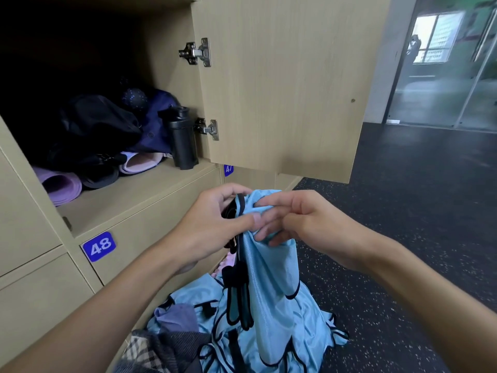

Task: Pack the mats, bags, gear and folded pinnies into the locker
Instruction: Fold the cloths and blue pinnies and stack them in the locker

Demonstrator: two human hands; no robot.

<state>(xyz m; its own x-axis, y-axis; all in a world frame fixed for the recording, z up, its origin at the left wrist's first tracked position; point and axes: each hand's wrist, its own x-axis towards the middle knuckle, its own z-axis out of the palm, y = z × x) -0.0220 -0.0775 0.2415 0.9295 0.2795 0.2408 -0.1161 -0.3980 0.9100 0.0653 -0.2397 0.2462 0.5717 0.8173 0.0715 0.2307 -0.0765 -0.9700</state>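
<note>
Light-blue mesh pinnie with dark trim [271, 265] hangs from both my hands in front of the beige wooden locker [139, 195], just below its open compartment. My left hand [215, 227] pinches the dark-edged top, thumb pressed on the fabric; my right hand [306, 224] curls its fingers into the cloth beside it, fingertips touching. The pinnie's lower end reaches a heap of more light-blue pinnies [309, 332] on the speckled dark floor [403, 238]. Inside the locker a rolled purple mat [60, 185] lies at the front left edge, dark bags [99, 125] behind it, and a black cylindrical bottle [183, 138] stands upright at the front right corner
</note>
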